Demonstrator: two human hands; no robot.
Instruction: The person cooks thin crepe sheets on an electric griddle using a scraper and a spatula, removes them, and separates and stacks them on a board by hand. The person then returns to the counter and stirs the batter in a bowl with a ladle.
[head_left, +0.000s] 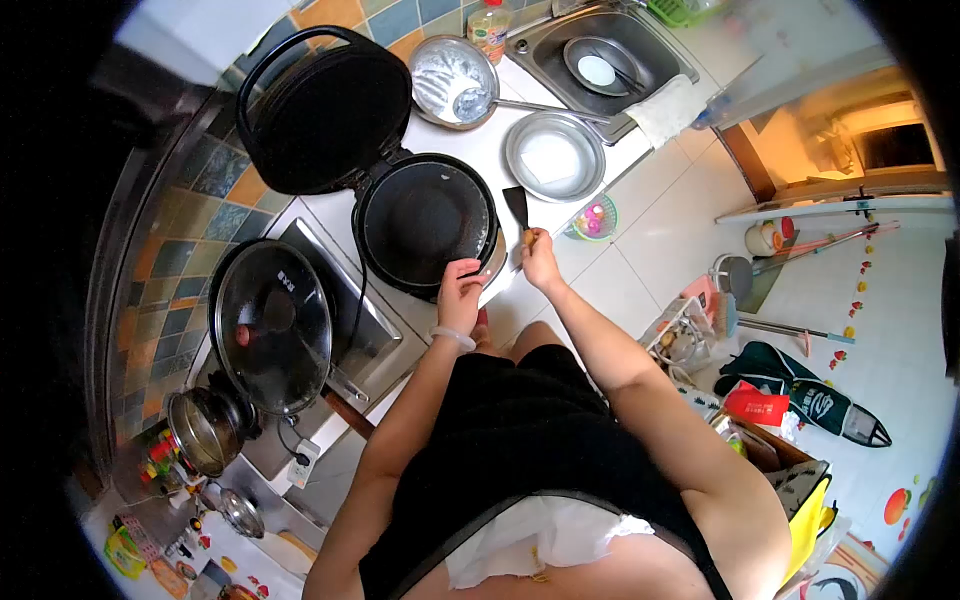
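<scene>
An electric griddle [425,222] with a dark round plate lies open on the white counter, its black lid [325,110] tipped back toward the tiled wall. My left hand [461,298] is at the griddle's front edge, fingers stretched over the rim; whether they press on it I cannot tell. A black spatula [516,203] is gripped by its handle in my right hand [540,262], just right of the griddle, its blade pointing away from me. Beyond the blade sits a round metal pan [554,157] with something white in it.
A metal ladle lies in a whitish-smeared bowl [453,82] behind the griddle. Further right is a sink [530,47] holding a pan. A lidded wok [275,325] stands on the stove at left. Below the counter edge is a green basket [597,218].
</scene>
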